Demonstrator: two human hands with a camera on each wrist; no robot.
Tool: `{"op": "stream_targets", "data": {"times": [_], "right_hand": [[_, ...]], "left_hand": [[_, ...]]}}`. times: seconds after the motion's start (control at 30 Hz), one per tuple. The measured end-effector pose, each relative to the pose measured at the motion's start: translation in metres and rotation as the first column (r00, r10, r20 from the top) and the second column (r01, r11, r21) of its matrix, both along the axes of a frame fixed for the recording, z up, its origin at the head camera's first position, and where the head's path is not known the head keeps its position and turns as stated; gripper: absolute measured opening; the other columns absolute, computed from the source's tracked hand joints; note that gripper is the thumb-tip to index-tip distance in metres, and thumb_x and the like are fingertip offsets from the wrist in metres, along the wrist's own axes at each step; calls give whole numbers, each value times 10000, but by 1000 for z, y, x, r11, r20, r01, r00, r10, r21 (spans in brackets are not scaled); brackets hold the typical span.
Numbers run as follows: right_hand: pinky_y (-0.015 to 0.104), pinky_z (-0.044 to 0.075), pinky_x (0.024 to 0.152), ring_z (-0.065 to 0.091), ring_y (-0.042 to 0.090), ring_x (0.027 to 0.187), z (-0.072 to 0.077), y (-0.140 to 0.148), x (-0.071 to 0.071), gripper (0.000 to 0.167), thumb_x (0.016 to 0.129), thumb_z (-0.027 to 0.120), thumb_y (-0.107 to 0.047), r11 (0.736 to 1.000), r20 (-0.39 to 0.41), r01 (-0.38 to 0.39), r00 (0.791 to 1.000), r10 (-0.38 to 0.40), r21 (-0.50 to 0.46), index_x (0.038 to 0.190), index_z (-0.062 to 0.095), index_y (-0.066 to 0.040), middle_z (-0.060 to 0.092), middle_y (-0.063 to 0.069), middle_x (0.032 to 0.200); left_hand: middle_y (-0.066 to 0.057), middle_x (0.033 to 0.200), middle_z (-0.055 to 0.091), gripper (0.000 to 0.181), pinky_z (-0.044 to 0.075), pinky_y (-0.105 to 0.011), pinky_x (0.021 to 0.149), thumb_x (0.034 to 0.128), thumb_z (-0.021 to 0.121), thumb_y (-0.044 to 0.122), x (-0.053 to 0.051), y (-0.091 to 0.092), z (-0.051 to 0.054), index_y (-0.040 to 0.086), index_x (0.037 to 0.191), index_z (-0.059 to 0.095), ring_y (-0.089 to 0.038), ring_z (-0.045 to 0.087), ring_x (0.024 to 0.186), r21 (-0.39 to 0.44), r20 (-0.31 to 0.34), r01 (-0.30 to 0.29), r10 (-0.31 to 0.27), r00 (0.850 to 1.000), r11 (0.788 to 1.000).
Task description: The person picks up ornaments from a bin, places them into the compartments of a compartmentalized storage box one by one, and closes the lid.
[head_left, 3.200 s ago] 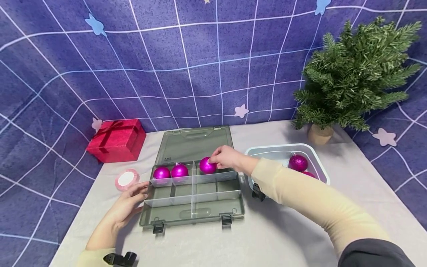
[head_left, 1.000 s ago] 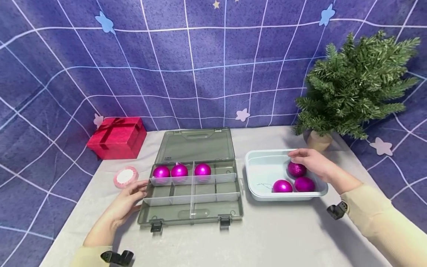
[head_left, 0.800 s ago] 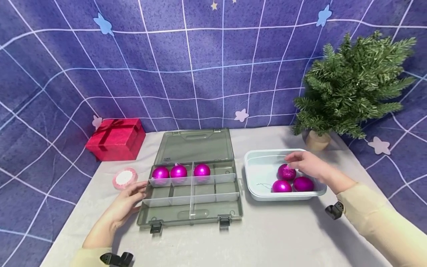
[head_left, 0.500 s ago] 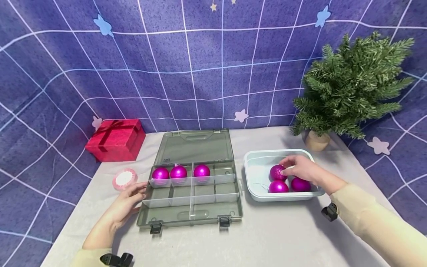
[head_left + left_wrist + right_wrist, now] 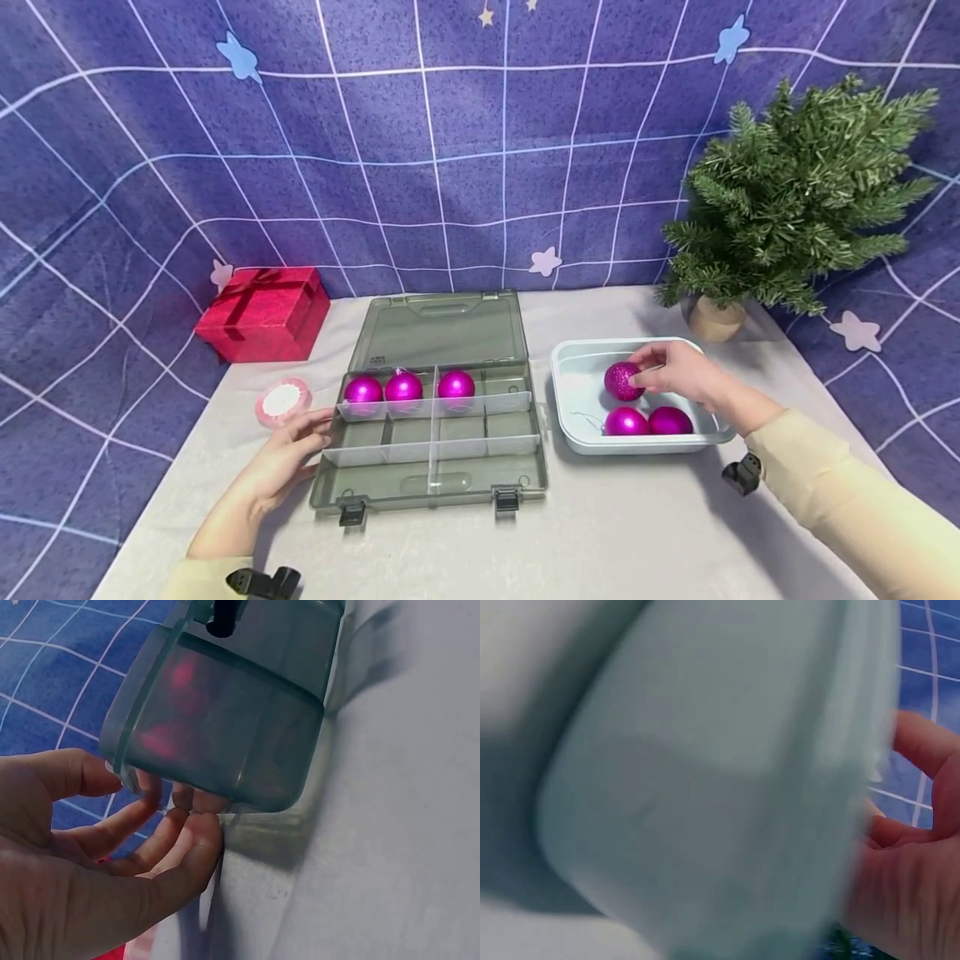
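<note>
My right hand [image 5: 671,371] pinches a glittery magenta bauble [image 5: 623,381] inside the pale plastic tub [image 5: 564,417]. Two more baubles, a shiny one [image 5: 626,421] and a darker one [image 5: 670,420], lie at the tub's near side. The tub wall blocks the bauble in the right wrist view. To the left stands a grey-green compartment box [image 5: 480,479] with its lid laid back. Its back row holds two baubles [image 5: 403,386] on the left and one bauble [image 5: 456,385] right of the divider. My left hand [image 5: 277,462] rests against the box's left side, fingertips touching it.
A red gift box [image 5: 262,315] stands at the back left, with a pink ribbon roll [image 5: 283,402] in front of it. At the back right, a small artificial Christmas tree [image 5: 795,192] overhangs the table behind the tub.
A bauble was put into the back row, right of the divider. My right hand returned to the tub, shifted the glittery bauble leftward and lifted it slightly. The left hand stayed put.
</note>
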State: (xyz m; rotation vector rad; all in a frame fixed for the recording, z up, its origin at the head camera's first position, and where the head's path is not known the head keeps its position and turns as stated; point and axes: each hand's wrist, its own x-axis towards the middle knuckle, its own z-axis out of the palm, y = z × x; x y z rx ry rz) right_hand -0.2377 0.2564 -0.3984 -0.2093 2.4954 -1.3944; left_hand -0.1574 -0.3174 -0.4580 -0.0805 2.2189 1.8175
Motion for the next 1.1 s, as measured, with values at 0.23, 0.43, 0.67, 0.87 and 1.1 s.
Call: {"op": "stream_targets", "data": {"times": [0.23,0.43,0.67,0.87,1.1], "right_hand": [[303,564,889,655,116,912,31,-8,-8,510,928,678,-12,968,119,0,992,31,-252,1344,456,183,616,122,1103],[358,523,969,679,131,966,54,-36,-12,523,956,640,-4,928,122,-33,989,84,-371,1389,415,183,581,168,1223],[428,488,1017,666,159,970,61,-84,-18,506,928,630,54,894,122,-108,976,178,-435,1376,436,184,615,157,1149],[437,488,1017,650,163,955,51,-117,-21,474,923,641,70,899,148,-120,969,199,-422,1358,482,169,610,154,1108],[410,515,995,650,168,926,33,-145,-24,443,883,706,30,939,142,-130,973,183,-319,1292,574,139,651,123,1020]], "left_hand": [[-359,1529,315,582,382,-617,1059,1015,476,37,1,0,2,-98,1541,265,-154,478,1235,-11,-2,3,-3,1000,1000],[-361,1533,316,584,393,-598,1052,1010,481,39,0,3,4,-99,1537,273,-247,445,1300,-14,-3,7,-7,1000,1000],[-358,1529,325,581,383,-621,1056,1005,476,34,0,4,2,-97,1536,278,-233,453,1285,-12,-7,-9,9,1000,1000],[-352,1523,330,579,389,-620,1050,1003,482,34,1,5,-1,-91,1534,288,-328,405,1340,-17,-8,-11,11,1000,1000],[-354,1527,315,590,353,-666,1067,993,473,16,1,2,-1,-91,1539,276,-387,361,1365,-12,-7,-19,19,1000,1000]]}}
